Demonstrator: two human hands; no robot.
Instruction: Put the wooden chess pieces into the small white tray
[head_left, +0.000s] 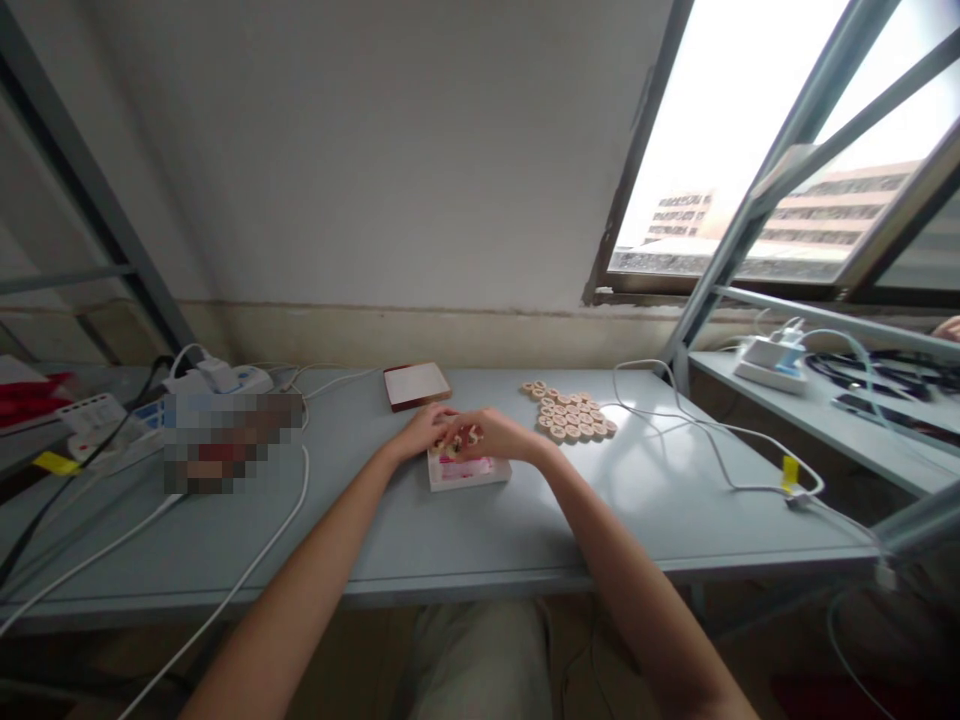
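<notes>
The left hand [429, 432] is at the left rim of the white box [471, 480], and the right hand [491, 435] reaches over it, fingers among the discs inside; whether either grips anything, I cannot tell. Beyond the left hand lies the lid [418, 386]; right of the right hand, wooden discs [576, 416] lie on the bench [517, 535].

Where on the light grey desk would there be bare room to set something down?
The light grey desk is bare between the round wooden discs and the looped white cable to their right, and between the open white box and the front edge. It is crowded at the left end, with white power strips and cords.
</notes>
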